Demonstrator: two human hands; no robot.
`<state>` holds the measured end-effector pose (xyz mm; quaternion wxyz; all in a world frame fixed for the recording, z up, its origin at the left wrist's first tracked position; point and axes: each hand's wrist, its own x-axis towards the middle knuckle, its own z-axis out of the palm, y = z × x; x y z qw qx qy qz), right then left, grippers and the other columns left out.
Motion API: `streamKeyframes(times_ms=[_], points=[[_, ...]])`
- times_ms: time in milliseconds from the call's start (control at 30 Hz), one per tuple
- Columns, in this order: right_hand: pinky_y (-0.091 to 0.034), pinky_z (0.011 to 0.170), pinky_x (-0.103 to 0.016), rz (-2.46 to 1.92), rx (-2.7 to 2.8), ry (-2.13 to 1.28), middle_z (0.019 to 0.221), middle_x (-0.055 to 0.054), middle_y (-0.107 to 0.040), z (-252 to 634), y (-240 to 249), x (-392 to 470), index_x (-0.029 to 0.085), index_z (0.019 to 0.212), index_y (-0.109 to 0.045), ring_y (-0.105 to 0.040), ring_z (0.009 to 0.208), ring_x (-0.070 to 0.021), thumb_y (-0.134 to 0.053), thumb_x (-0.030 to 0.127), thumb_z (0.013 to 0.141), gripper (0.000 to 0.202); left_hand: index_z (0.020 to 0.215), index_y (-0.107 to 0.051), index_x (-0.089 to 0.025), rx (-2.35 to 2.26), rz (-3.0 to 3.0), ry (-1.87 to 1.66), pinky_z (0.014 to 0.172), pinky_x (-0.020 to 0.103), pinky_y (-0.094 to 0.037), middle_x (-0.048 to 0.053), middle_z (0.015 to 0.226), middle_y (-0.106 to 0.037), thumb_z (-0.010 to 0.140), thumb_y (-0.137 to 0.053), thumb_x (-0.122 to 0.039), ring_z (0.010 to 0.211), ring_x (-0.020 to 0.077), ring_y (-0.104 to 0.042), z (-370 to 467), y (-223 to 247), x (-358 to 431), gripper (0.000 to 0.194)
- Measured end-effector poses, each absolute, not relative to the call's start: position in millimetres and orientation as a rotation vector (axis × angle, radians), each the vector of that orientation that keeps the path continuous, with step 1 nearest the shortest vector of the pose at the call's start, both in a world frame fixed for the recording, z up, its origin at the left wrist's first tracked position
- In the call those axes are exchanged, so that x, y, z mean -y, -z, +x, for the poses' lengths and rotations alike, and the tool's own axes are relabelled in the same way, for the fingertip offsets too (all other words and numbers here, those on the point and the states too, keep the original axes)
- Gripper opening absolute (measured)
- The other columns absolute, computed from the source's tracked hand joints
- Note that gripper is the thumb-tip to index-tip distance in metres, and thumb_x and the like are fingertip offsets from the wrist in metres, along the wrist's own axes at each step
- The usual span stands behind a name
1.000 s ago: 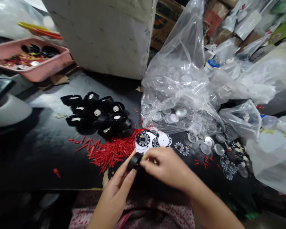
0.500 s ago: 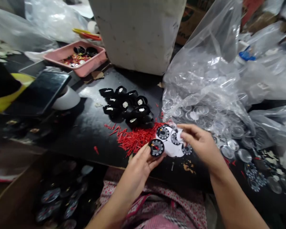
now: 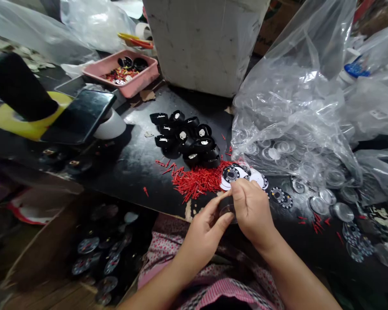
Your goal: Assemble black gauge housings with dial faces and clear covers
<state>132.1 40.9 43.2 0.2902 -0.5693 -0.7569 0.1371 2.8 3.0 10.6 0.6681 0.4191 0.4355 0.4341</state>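
Observation:
My left hand (image 3: 207,230) grips a black round gauge case (image 3: 226,206) low over the front of the table, the case tipped so that its dial face is out of sight. Against the far right side of the same case, my right hand (image 3: 254,211) is closed, its fingers curled; whether a small part is also pinched there is hidden. Just beyond the hands lie printed black dial discs (image 3: 230,174) and white ones (image 3: 257,177). They touch a heap of red pointers (image 3: 195,181). Behind the heap, several black cases (image 3: 184,137) are piled together.
Clear plastic bags (image 3: 287,116) of transparent covers spread at the right, with loose covers (image 3: 320,204) nearby. A pink tray (image 3: 132,88), a phone (image 3: 80,116) and a yellow tape roll (image 3: 9,122) stand left. A large pale box (image 3: 207,47) blocks the back. Finished-looking gauges (image 3: 88,245) lie lower left.
My right hand has left the dial discs and come to the gauge case in my left hand. The case has tilted, hiding its face. The whole view has shifted.

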Motion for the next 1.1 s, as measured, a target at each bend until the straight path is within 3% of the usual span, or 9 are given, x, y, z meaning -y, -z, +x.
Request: streamKeyframes(times_ms=[133,267,367,433,500,600,767,1000,1100], points=[[-0.033,0.064,-0.029,-1.452,1.997,-0.43,0.061,0.001,-0.051,120,-41,-43,0.022,0.065,-0.045,-0.046,0.06,-0.0145,-0.028,0.033,0.103,0.043,0.126,-0.062,-0.028,-1.039,0.974,-0.969,0.109,0.036,-0.044,0.003,0.134,-0.065,0.09,-0.06,-0.033,0.123,0.0212,-0.06,-6,-14,-4,0.036],[-0.037,0.07,-0.03,-1.335,2.084,-0.845,0.072,0.0,-0.065,122,-44,-41,0.021,0.076,-0.058,-0.056,0.068,-0.0145,-0.039,0.037,0.101,0.035,0.123,-0.065,-0.029,-1.253,1.016,-0.834,0.106,0.042,-0.046,0.004,0.129,-0.068,0.088,-0.061,-0.04,0.122,0.0266,-0.061,-59,2,22,0.036],[-0.041,0.073,-0.03,-1.374,1.99,-1.058,0.088,-0.002,-0.07,127,-42,-38,0.022,0.092,-0.064,-0.061,0.08,-0.0165,-0.044,0.038,0.099,0.026,0.125,-0.063,-0.028,-1.696,1.167,-0.84,0.109,0.051,-0.04,0.007,0.131,-0.066,0.088,-0.059,-0.043,0.126,0.0322,-0.057,-121,22,51,0.04],[-0.041,0.071,-0.03,-1.432,1.937,-1.119,0.086,-0.002,-0.069,124,-40,-37,0.022,0.091,-0.063,-0.061,0.079,-0.0171,-0.045,0.035,0.098,0.024,0.121,-0.064,-0.026,-1.985,1.434,-0.874,0.114,0.057,-0.029,0.01,0.14,-0.059,0.084,-0.064,-0.041,0.135,0.0354,-0.047,-150,26,54,0.04],[-0.041,0.073,-0.032,-1.373,2.032,-1.178,0.085,-0.002,-0.069,115,-39,-36,0.021,0.088,-0.063,-0.061,0.079,-0.0174,-0.047,0.032,0.097,0.021,0.126,-0.061,-0.026,-2.067,1.673,-0.958,0.117,0.054,-0.026,0.01,0.146,-0.053,0.086,-0.061,-0.037,0.14,0.0324,-0.04,-156,22,32,0.042],[-0.039,0.079,-0.035,-1.215,2.239,-1.185,0.089,-0.001,-0.07,103,-43,-34,0.022,0.087,-0.063,-0.061,0.083,-0.0182,-0.05,0.029,0.097,0.018,0.13,-0.056,-0.024,-1.935,1.725,-1.102,0.112,0.046,-0.036,0.011,0.135,-0.061,0.092,-0.052,-0.036,0.129,0.0267,-0.052,-139,10,-43,0.04],[-0.041,0.077,-0.034,-1.325,2.175,-1.187,0.086,-0.004,-0.068,118,-43,-27,0.021,0.085,-0.062,-0.06,0.084,-0.0196,-0.046,0.029,0.097,0.021,0.127,-0.057,-0.017,-1.904,1.677,-1.121,0.104,0.05,-0.043,0.017,0.121,-0.067,0.086,-0.063,-0.041,0.118,0.0317,-0.061,-118,0,-151,0.048],[-0.044,0.067,-0.03,-1.411,1.607,-1.5,0.078,-0.001,-0.064,121,-33,-35,0.021,0.1,-0.06,-0.059,0.07,-0.0162,-0.047,0.042,0.095,0.026,0.136,-0.048,-0.024,-1.541,1.791,-1.095,0.109,0.044,-0.041,0.009,0.126,-0.066,0.081,-0.071,-0.038,0.121,0.0261,-0.059,-105,-13,-74,0.062],[-0.044,0.062,-0.027,-1.32,1.421,-1.642,0.071,0.002,-0.06,113,-34,-40,0.021,0.088,-0.055,-0.057,0.063,-0.0133,-0.049,0.046,0.094,0.027,0.134,-0.053,-0.03,-1.254,1.606,-1.046,0.112,0.043,-0.038,0.006,0.132,-0.065,0.077,-0.077,-0.031,0.128,0.0266,-0.055,-83,-15,-34,0.062]])
